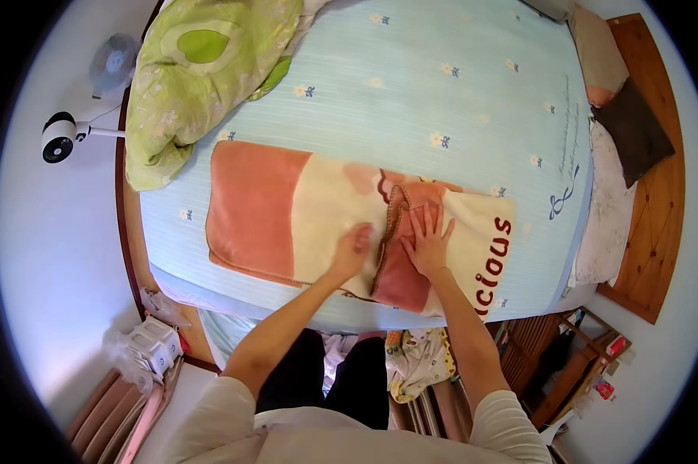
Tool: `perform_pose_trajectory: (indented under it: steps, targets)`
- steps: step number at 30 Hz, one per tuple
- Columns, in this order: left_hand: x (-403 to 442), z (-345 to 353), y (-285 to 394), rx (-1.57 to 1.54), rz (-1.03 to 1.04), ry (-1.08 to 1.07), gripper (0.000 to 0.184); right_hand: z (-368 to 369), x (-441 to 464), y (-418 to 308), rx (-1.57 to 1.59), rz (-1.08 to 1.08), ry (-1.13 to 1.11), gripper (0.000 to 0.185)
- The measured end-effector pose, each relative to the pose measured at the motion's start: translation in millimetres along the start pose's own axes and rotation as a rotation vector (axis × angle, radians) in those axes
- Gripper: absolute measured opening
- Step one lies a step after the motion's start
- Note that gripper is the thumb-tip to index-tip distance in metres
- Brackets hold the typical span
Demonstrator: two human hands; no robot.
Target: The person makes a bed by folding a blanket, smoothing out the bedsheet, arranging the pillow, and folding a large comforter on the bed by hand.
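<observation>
A peach, cream and orange blanket (pixel 261 209) lies folded into a long strip across the bed, with dark red lettering on its right part. My right hand (pixel 429 240) rests flat on a folded-over, pinkish-orange section with a stitched edge, its fingers spread. Just left of that stitched edge, my left hand (pixel 354 246) is over the cream part of the blanket. Its fingers look curled but are smeared by motion, and whether it touches the cloth cannot be made out.
Under the blanket is a light blue bed sheet (pixel 380 85) with small flowers. A bunched green quilt (pixel 210 85) lies at the upper left. Pillows (pixel 635 131) rest against the wooden headboard (pixel 651 224) on the right. A white camera (pixel 59 138) sticks out at the left edge.
</observation>
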State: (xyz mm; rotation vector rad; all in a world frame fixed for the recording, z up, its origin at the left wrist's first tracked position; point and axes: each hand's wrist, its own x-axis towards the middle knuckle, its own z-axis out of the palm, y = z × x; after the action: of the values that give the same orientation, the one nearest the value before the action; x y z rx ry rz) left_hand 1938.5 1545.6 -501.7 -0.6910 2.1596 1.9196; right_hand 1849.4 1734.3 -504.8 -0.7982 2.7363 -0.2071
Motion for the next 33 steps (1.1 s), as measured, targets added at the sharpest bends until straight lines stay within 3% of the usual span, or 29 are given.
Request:
perform_pose_trajectory:
  steps: [1, 3, 5, 7, 10, 11, 13, 16, 19, 21, 22, 23, 25, 26, 28, 31, 33]
  targets:
    - [-2, -33, 5, 0.133, -0.001, 0.055, 0.042, -7, 1, -6, 0.003, 0.01, -0.015, 0.067]
    - [-5, -110, -19, 0.345, 0.292, 0.387, 0.042, -34, 1, -27, 0.097, -0.019, 0.055, 0.07]
    - [-5, -153, -23, 0.595, -0.045, 0.78, 0.057, -33, 6, -42, 0.105, -0.036, 0.053, 0.072]
    - [-5, -256, -22, 0.789, 0.056, 0.722, 0.075, -13, 16, -45, 0.01, -0.036, -0.021, 0.074]
    - [17, -322, -85, 0.27, -0.399, 0.594, 0.087, 1, 36, -54, -0.03, 0.071, -0.031, 0.074]
    - [16, -325, -76, 0.225, -0.436, 0.49, 0.089, -2, 35, -56, -0.005, 0.069, -0.053, 0.073]
    - [24, -326, -48, 0.124, -0.493, 0.268, 0.093, -17, 34, -59, 0.028, 0.075, -0.082, 0.071]
    - [30, -325, -47, -0.012, -0.699, 0.137, 0.086, -35, 18, -76, -0.04, 0.02, 0.012, 0.065]
    - [9, -296, 8, -0.315, -0.543, 0.168, 0.078, -13, -15, -109, 0.016, -0.041, -0.027, 0.06]
    - [-8, -286, 21, -0.539, -0.494, 0.106, 0.073, 28, -40, -147, 0.719, -0.063, -0.051, 0.062]
    - [-17, -281, 28, -0.645, -0.466, 0.073, 0.072, 13, -46, -180, 0.963, -0.002, -0.094, 0.068]
    - [-30, -271, 36, -0.637, -0.398, 0.083, 0.07, -19, -50, -214, 1.207, 0.057, -0.134, 0.075]
    - [-52, -239, 54, -0.554, -0.276, 0.084, 0.068, -70, -56, -259, 1.508, -0.046, -0.113, 0.09]
    - [-61, -221, 66, -0.481, -0.221, 0.077, 0.067, -79, -57, -276, 1.36, -0.11, -0.001, 0.101]
    - [-69, -185, 100, -0.251, -0.093, 0.094, 0.076, -123, -62, -288, 1.323, 0.215, -0.129, 0.099]
    - [-73, -133, 158, -0.163, 0.039, 0.046, 0.084, -128, -74, -260, 1.26, 0.389, -0.035, 0.09]
    - [-72, -93, 182, -0.182, 0.068, -0.04, 0.083, -137, -86, -222, 1.321, 0.346, 0.229, 0.084]
